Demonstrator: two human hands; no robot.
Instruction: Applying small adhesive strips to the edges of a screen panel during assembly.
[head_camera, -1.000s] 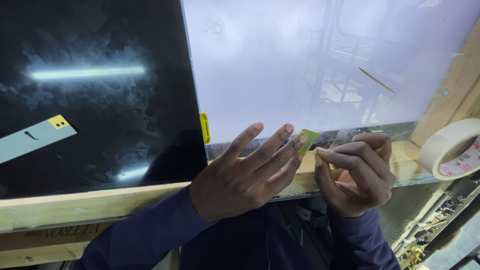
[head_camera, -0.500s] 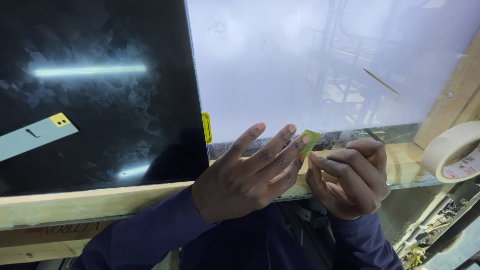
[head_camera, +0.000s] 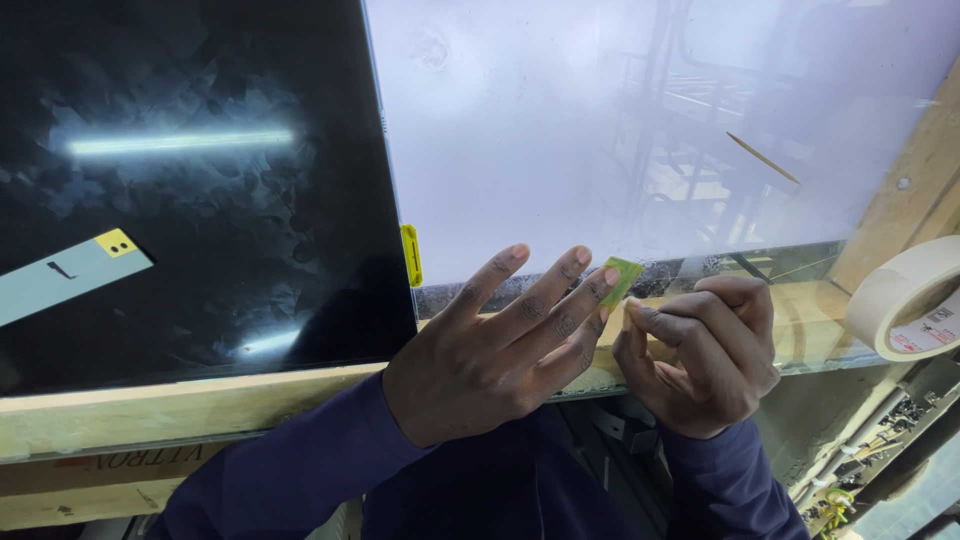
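Observation:
My left hand (head_camera: 500, 345) lies flat with fingers spread on the lower edge of a large white glossy panel (head_camera: 620, 130), its fingertips touching a small green tab (head_camera: 622, 279). My right hand (head_camera: 705, 350) is curled beside it, thumb and forefinger pinched close to the same green tab at the panel's bottom edge. Whether the right fingers grip the tab or a film edge is hard to tell. Both sleeves are dark blue.
A black glossy panel (head_camera: 190, 190) fills the left, with a pale strip bearing a yellow tip (head_camera: 70, 275) on it. A yellow tab (head_camera: 411, 255) sits at the seam. A masking tape roll (head_camera: 910, 300) rests at right on the wooden frame (head_camera: 180, 410).
The right hand has shifted slightly left and closer to the green tab. The left hand has stayed almost still.

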